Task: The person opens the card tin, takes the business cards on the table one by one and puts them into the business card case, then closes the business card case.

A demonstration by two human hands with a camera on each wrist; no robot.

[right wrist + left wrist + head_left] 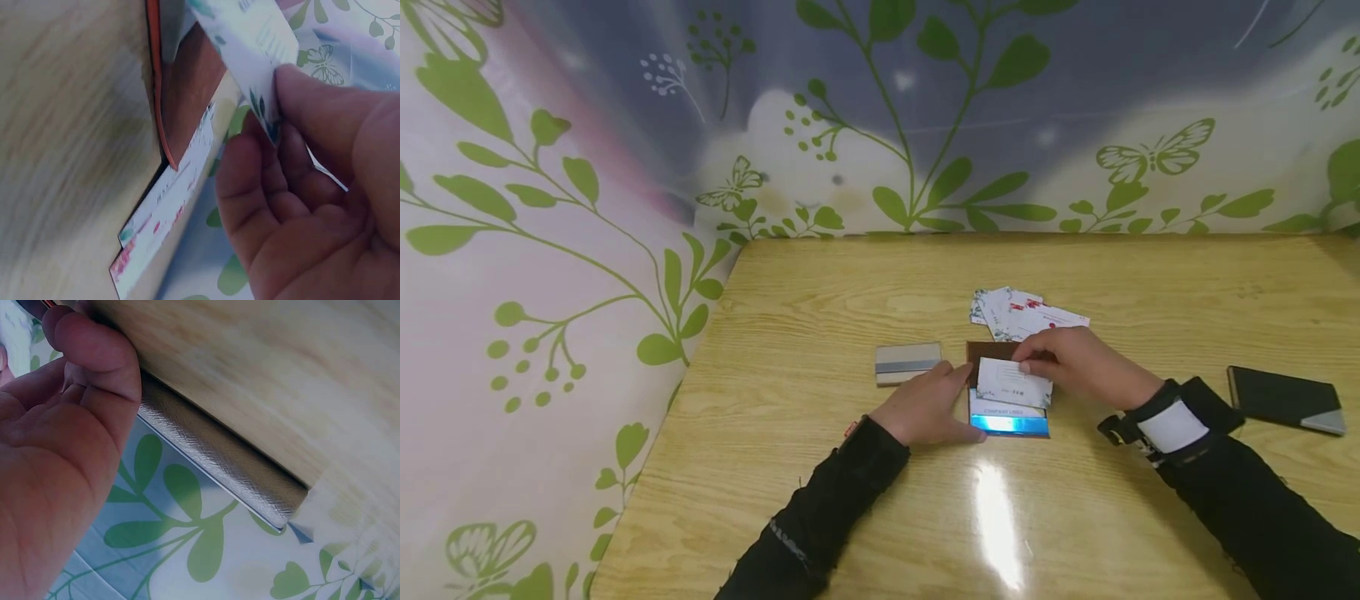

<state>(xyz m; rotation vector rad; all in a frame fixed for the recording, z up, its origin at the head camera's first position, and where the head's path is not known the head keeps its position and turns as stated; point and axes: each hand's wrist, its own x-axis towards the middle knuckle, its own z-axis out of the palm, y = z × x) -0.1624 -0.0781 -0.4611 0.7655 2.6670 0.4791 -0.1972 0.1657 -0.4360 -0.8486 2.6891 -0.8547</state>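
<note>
On the wooden table [790, 467], right hand [1078, 362] pinches a white card [1013, 382] over the open brown card case [988, 350] holding cards; left hand [925, 408], fingers relaxed, steadies its edge.

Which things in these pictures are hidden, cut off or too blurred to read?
- Print on the white card pinched by the right hand: too small in the head view, blurred in the right wrist view.
- Brown card case: partly covered by the card and both hands.
- Left hand fingertips: cut off by the top edge in the left wrist view.
- Loose cards: text too small; near edge hidden by the right hand.
</note>
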